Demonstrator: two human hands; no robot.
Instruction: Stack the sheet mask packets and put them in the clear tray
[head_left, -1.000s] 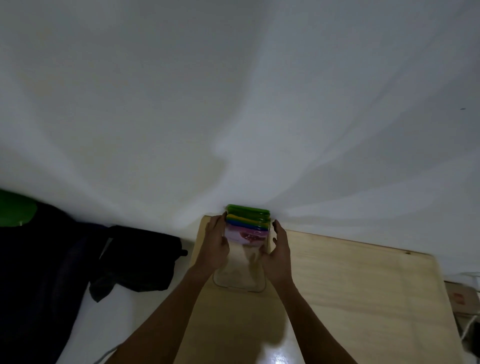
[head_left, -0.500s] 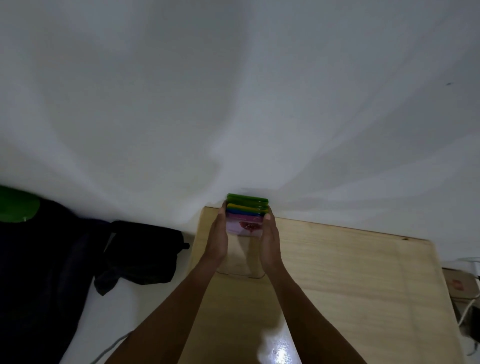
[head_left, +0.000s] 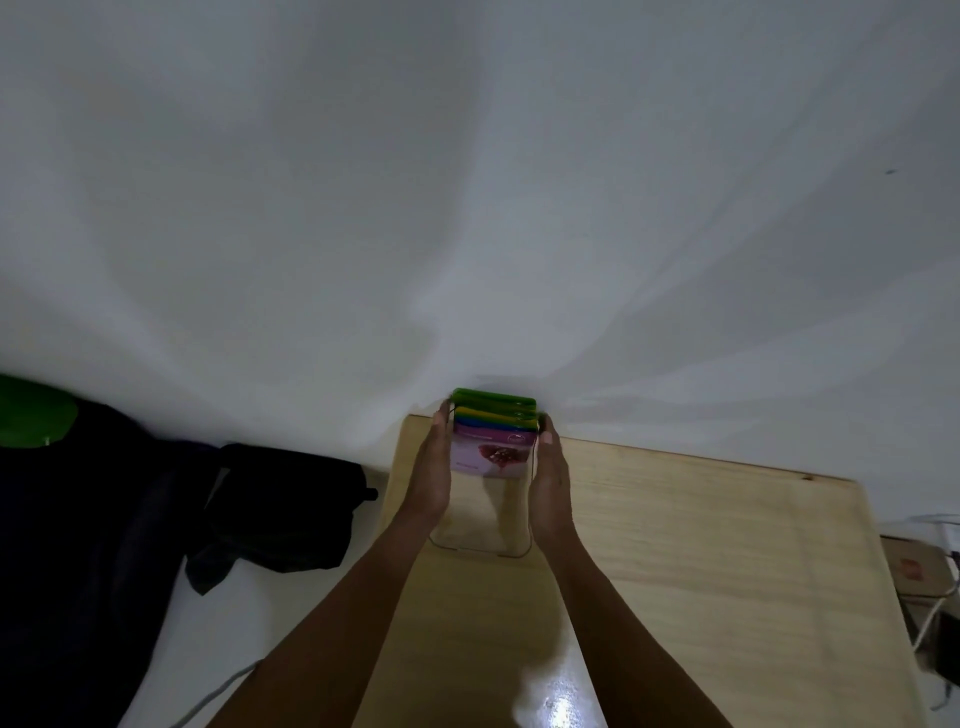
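Note:
A stack of sheet mask packets stands at the far end of a clear tray on the wooden table. The nearest packet is pink with a red fruit picture; blue, yellow and green edges show behind it. My left hand presses flat against the stack's left side and my right hand against its right side, so the packets are squeezed between both palms. The tray's near end lies between my wrists, and its rim is faint.
The wooden table runs to the right and toward me, against a white wall. Dark bags or clothing lie left of the table, with a green object at the far left. A cardboard box and cables sit to the right.
My hands have closed in from the tray's sides onto the packets and slid forward along them. The pink front packet now shows more of its face.

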